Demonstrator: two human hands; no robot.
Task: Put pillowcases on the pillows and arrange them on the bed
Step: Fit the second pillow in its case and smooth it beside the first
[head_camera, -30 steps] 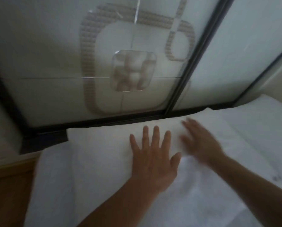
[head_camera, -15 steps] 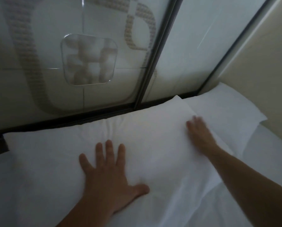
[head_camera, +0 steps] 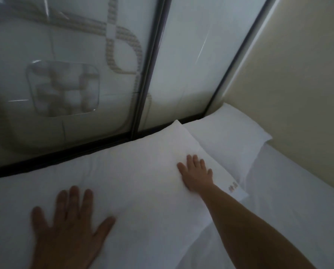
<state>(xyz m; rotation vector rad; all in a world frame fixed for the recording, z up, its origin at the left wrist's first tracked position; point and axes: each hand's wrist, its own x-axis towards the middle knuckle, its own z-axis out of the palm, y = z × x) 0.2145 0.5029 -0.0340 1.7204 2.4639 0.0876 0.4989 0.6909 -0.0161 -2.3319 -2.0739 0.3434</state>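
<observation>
A white pillow in its pillowcase (head_camera: 135,171) lies flat along the head of the bed, against the glass panel. My left hand (head_camera: 69,228) rests palm down on its near left part, fingers spread. My right hand (head_camera: 196,173) lies flat near its right end, fingers apart. A second white pillow (head_camera: 230,136) sits to the right in the corner, partly under the first pillow's right end. A small printed mark (head_camera: 232,186) shows on the pillowcase flap by my right wrist. The white bed sheet (head_camera: 298,210) spreads at the right.
A frosted glass panel (head_camera: 65,74) with a patterned motif and dark frame bars (head_camera: 146,74) stands right behind the pillows. A beige wall (head_camera: 308,84) borders the bed on the right.
My hands have slid apart over the pillow: the left toward the near left, the right farther toward the right end. The view has shifted right, and the corner pillow and beige wall show more.
</observation>
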